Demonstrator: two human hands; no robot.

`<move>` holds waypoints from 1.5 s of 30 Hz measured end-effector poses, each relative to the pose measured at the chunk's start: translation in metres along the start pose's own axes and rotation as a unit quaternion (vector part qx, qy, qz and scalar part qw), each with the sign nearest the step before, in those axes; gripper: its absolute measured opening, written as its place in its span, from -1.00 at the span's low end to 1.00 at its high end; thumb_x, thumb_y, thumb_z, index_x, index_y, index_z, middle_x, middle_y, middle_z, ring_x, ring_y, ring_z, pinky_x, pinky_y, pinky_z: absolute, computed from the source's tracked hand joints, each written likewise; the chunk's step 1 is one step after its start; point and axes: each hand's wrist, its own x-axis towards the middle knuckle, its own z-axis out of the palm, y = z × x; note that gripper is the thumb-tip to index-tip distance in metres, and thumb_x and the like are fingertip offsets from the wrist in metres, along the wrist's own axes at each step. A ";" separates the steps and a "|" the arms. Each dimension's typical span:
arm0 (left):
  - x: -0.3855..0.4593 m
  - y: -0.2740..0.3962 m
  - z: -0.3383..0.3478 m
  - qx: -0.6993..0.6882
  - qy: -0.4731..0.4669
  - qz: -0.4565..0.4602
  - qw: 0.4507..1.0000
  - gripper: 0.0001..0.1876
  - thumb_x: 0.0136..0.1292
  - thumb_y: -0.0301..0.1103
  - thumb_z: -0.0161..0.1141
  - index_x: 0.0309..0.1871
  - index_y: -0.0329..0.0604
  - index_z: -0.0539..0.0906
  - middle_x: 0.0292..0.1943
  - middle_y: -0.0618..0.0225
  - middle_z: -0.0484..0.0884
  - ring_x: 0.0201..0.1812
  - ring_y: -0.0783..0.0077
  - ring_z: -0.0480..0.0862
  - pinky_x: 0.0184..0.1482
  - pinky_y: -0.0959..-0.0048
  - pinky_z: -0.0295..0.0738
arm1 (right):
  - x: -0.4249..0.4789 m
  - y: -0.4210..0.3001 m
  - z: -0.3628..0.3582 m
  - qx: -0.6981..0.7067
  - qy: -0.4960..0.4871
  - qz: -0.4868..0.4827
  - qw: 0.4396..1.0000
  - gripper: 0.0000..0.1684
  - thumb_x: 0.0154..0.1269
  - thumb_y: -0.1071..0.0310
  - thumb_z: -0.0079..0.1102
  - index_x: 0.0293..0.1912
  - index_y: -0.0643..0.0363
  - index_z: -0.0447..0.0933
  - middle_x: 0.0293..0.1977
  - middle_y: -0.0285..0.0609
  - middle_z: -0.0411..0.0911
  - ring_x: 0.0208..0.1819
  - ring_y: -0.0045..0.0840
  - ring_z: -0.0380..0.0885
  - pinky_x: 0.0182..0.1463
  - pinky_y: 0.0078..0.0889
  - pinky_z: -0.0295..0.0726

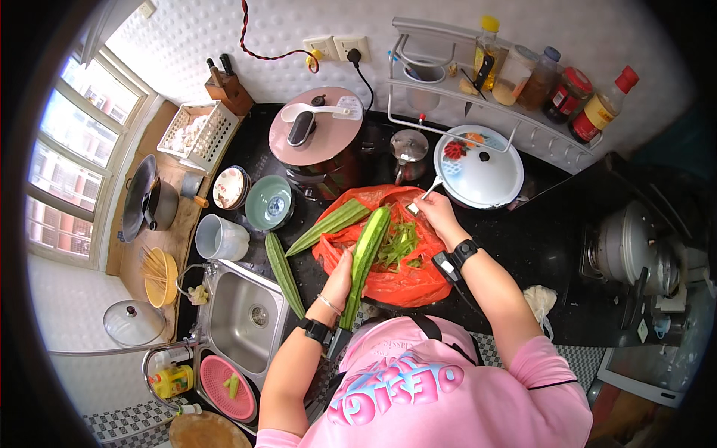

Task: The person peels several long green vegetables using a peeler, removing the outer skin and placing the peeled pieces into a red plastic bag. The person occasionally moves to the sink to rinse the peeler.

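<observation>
My left hand (pixel 338 280) grips a partly peeled ridged gourd (pixel 371 241) by its lower half; its upper part is smooth and light green. To its right, my right hand (pixel 440 215) holds a small peeler (pixel 428 193) with a pale handle, a little apart from the gourd's tip. Below both hands lies an open red plastic bag (pixel 425 285) holding green peel strips (pixel 400 243). Two unpeeled ridged gourds rest left of the gourd in my hand: one (pixel 330 224) partly over the bag, the other (pixel 283 271) on the dark counter near the sink.
A steel sink (pixel 241 313) with a pink basket (pixel 213 386) lies at the left. Bowls (pixel 269 203), a pressure cooker (pixel 336 162) and a lidded enamel pot (pixel 487 179) stand behind the bag. Above hangs a rack (pixel 448 89) with bottles; pots (pixel 622 241) stand far right.
</observation>
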 end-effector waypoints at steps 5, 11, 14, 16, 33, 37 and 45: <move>0.014 -0.003 -0.006 -0.088 0.002 -0.038 0.995 -0.49 0.38 0.16 -0.31 0.18 0.07 0.36 -0.43 0.43 0.51 -0.60 0.49 0.50 -0.58 0.52 0.46 | -0.054 -0.042 0.050 -0.130 -0.155 -0.299 0.933 -0.89 0.23 0.39 0.12 -0.35 0.23 0.47 -0.30 -0.23 0.56 -0.21 -0.55 0.56 -0.16 -0.48 0.51; 0.029 -0.016 -0.011 -0.090 0.035 -0.025 0.995 -0.48 0.35 0.20 -0.26 0.03 0.00 0.45 -0.39 0.42 0.56 -0.52 0.47 0.56 -0.51 0.51 0.49 | -0.078 -0.037 0.048 -0.183 -0.163 -0.233 0.941 -0.82 0.23 0.32 0.11 -0.32 0.25 0.50 -0.32 -0.14 0.56 -0.31 -0.39 0.56 -0.23 -0.45 0.49; 0.027 -0.016 -0.019 -0.088 0.046 -0.065 0.993 -0.47 0.33 0.23 -0.24 0.00 0.01 0.49 -0.40 0.45 0.56 -0.55 0.51 0.53 -0.54 0.53 0.46 | -0.076 -0.022 0.028 -0.297 -0.123 -0.171 0.931 -0.84 0.18 0.35 0.13 -0.36 0.27 0.50 -0.46 -0.11 0.53 -0.43 -0.36 0.53 -0.33 -0.42 0.46; 0.029 -0.015 -0.020 -0.081 0.041 -0.073 0.993 -0.46 0.34 0.22 -0.25 0.03 0.00 0.49 -0.38 0.45 0.56 -0.54 0.51 0.52 -0.54 0.52 0.47 | -0.073 -0.009 0.022 -0.352 -0.110 -0.179 0.912 -0.85 0.16 0.36 0.16 -0.35 0.27 0.50 -0.46 -0.15 0.54 -0.43 -0.40 0.53 -0.33 -0.44 0.46; 0.034 -0.009 -0.001 -0.115 -0.036 -0.006 0.993 -0.40 0.35 0.23 -0.36 0.27 0.07 0.28 -0.34 0.43 0.53 -0.53 0.55 0.50 -0.61 0.59 0.42 | -0.072 -0.013 0.078 0.011 -0.117 -0.070 0.991 -0.89 0.20 0.41 0.20 -0.29 0.23 0.56 -0.46 -0.35 0.59 -0.46 -0.79 0.47 -0.37 -0.69 0.45; 0.024 -0.012 0.000 -0.052 -0.026 -0.029 0.998 -0.39 0.35 0.24 -0.36 0.28 0.07 0.26 -0.37 0.41 0.49 -0.56 0.53 0.47 -0.63 0.58 0.40 | -0.038 -0.012 0.059 0.002 -0.060 -0.088 0.994 -0.88 0.22 0.37 0.18 -0.29 0.22 0.55 -0.47 -0.38 0.56 -0.45 -0.76 0.46 -0.35 -0.67 0.43; 0.014 0.001 -0.003 -0.045 -0.015 -0.020 0.999 -0.38 0.36 0.23 -0.41 0.33 0.08 0.22 -0.43 0.39 0.48 -0.59 0.51 0.46 -0.61 0.55 0.43 | -0.011 -0.007 0.017 -0.025 0.013 -0.054 0.998 -0.85 0.26 0.36 0.13 -0.29 0.27 0.53 -0.47 -0.34 0.55 -0.44 -0.72 0.47 -0.32 -0.63 0.46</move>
